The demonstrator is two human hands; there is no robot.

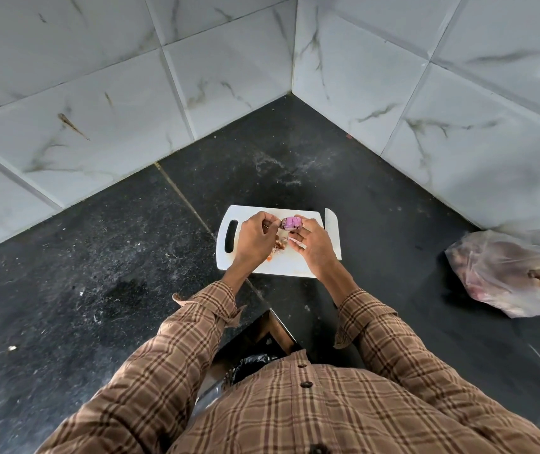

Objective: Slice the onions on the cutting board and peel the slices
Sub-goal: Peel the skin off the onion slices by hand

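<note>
Above the white cutting board [294, 267], which lies on the dark countertop [98, 257] in a tiled corner, the right hand [312, 245] holds a purple onion piece [290, 223] between thumb and fingertips. The left hand [255, 239] is curled, its fingertips pinching a strip of skin at the piece's left edge. Brown peel scraps [280, 245] lie on the board between the hands. A knife blade [332, 229] rests along the board's right edge. A plastic bag [504, 273] sits well apart to the right.

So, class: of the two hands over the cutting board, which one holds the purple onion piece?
The right hand grips the purple onion piece; the left hand only pinches at its skin.
</note>
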